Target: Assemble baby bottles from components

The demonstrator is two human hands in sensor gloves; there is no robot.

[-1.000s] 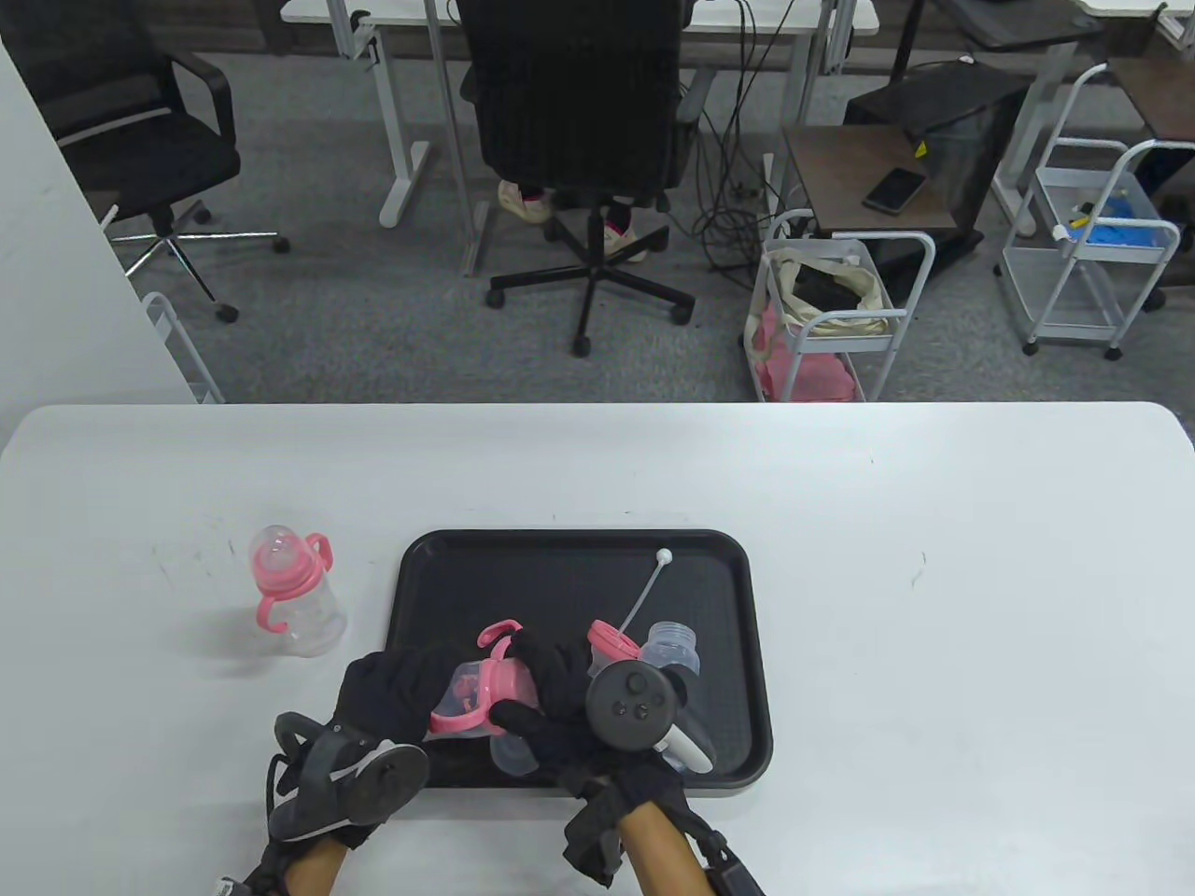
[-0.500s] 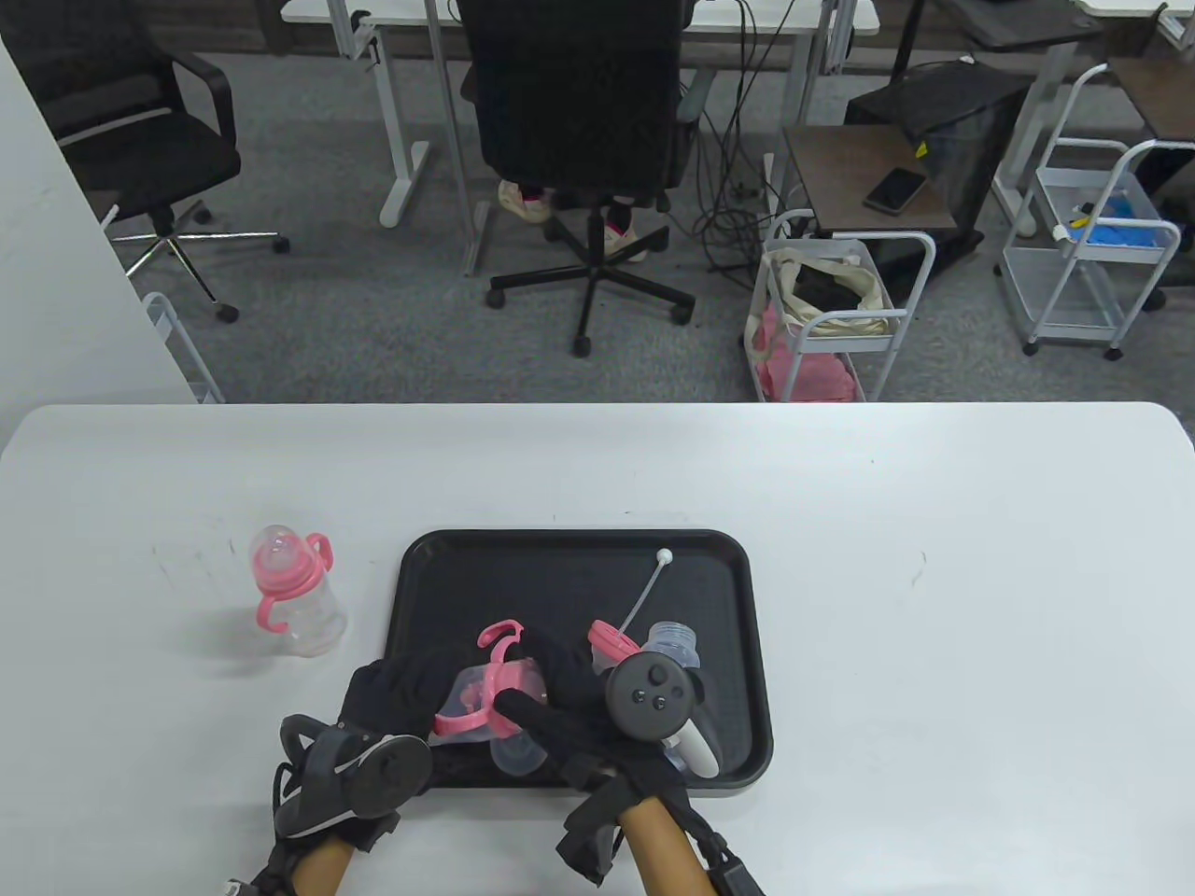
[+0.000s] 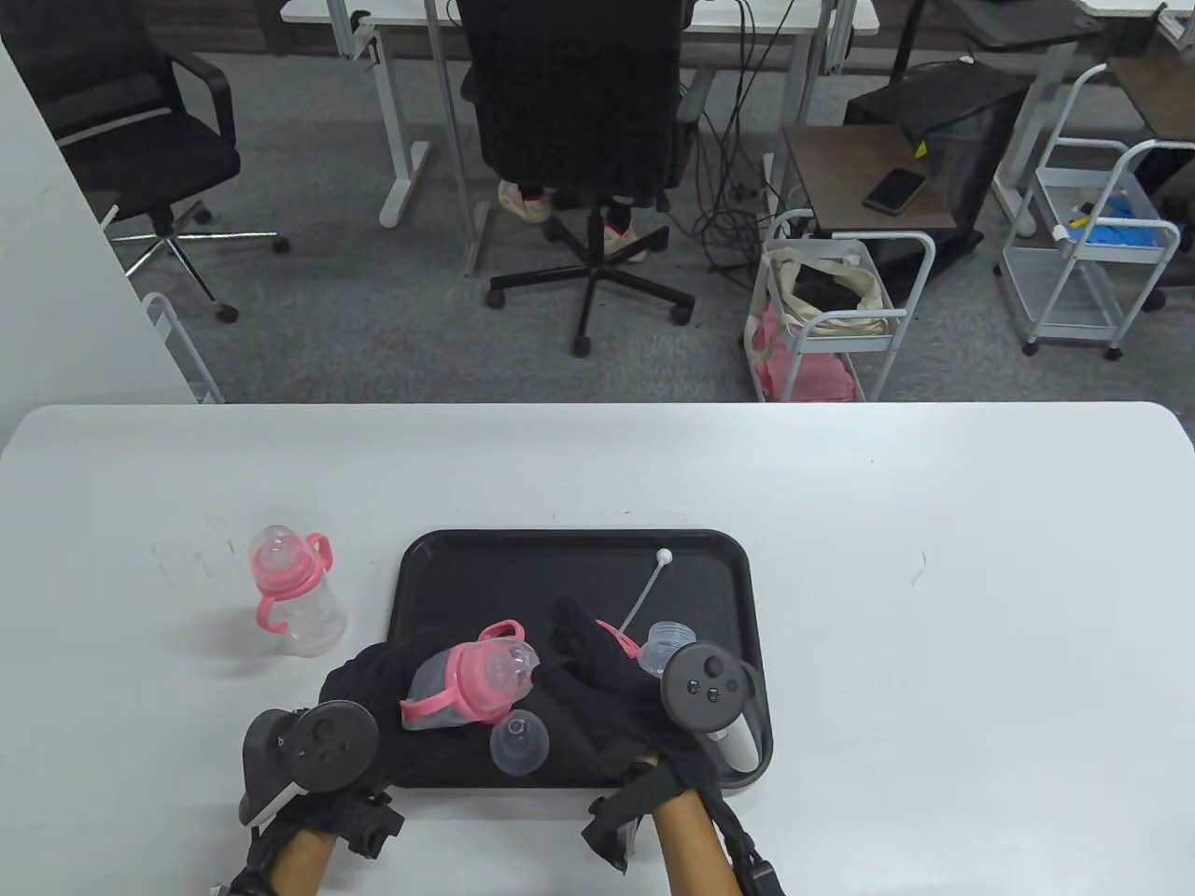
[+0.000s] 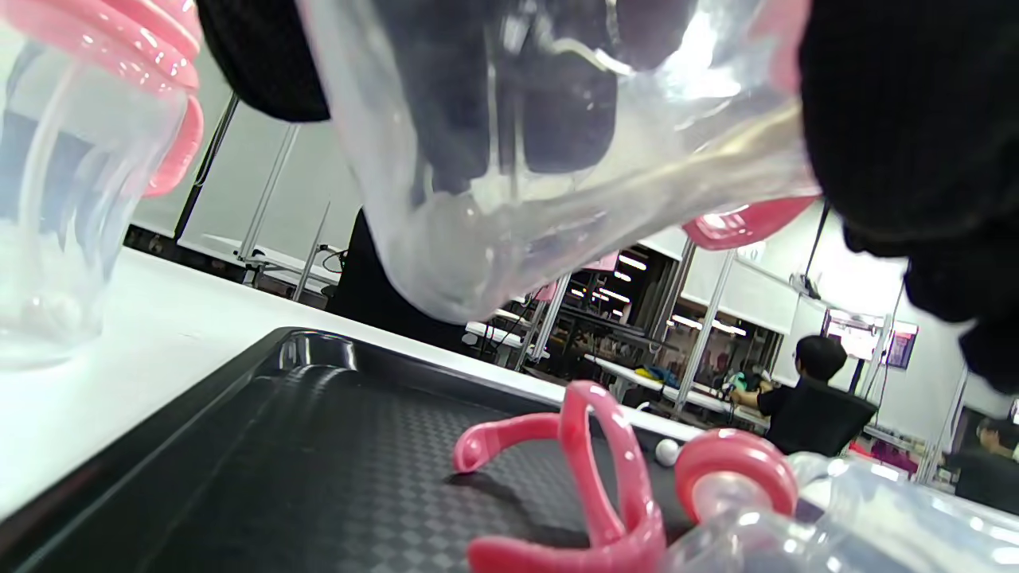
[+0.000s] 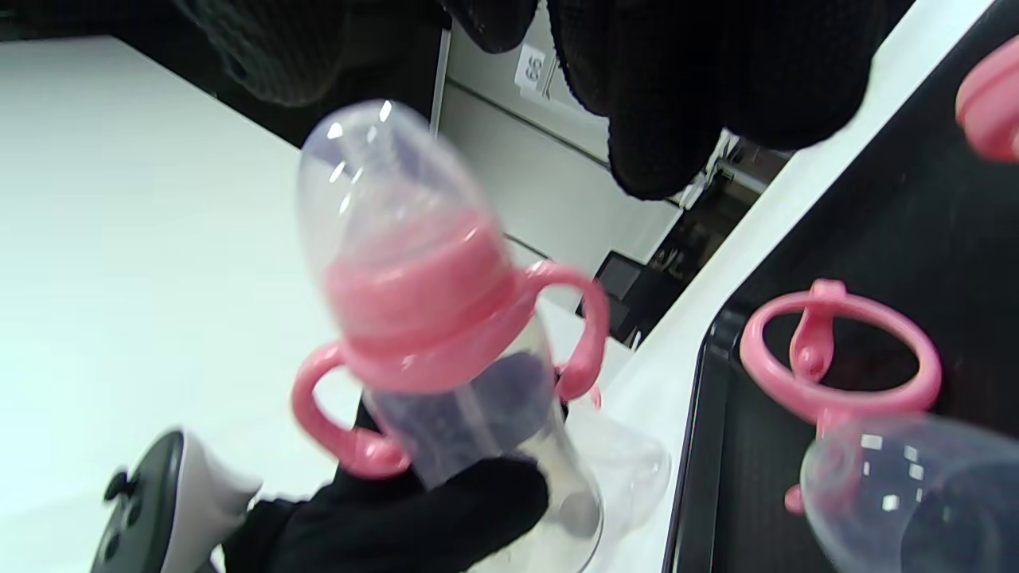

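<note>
1. The left hand (image 3: 373, 686), at the lower left of the table view, grips a capped bottle (image 3: 471, 679); in the right wrist view its gloved fingers (image 5: 446, 509) wrap the clear body below the pink collar, so the bottle (image 5: 430, 318) stands up out of the fist with its domed cap uppermost
2. The right hand (image 3: 611, 691) lies beside it at lower centre of the table view with fingers spread wide and nothing plainly in them; whether a fingertip touches anything I cannot tell
3. The held bottle looks like light, thin, stiff clear plastic, probably slick under a glove; my judgement is that the body under the collar, or the two pink handles, is the safe place to hold, and the dome cap is not, as it may pop off
4. Just below the held bottle in the table view a loose clear dome cap (image 3: 519, 742) lies on the black tray (image 3: 579, 560), light and likely to roll or skid
5. The tray also holds a pink handle ring (image 5: 840, 354), a long thin straw with a white ball end (image 3: 647, 586) that looks soft and bendy, and an open clear bottle body (image 3: 674, 644) partly hidden behind the right hand
6. Off the tray, at the left of the table view, a finished bottle (image 3: 291, 597) with pink collar and handles stands upright on the white table (image 3: 934, 560), well apart from the hands
</note>
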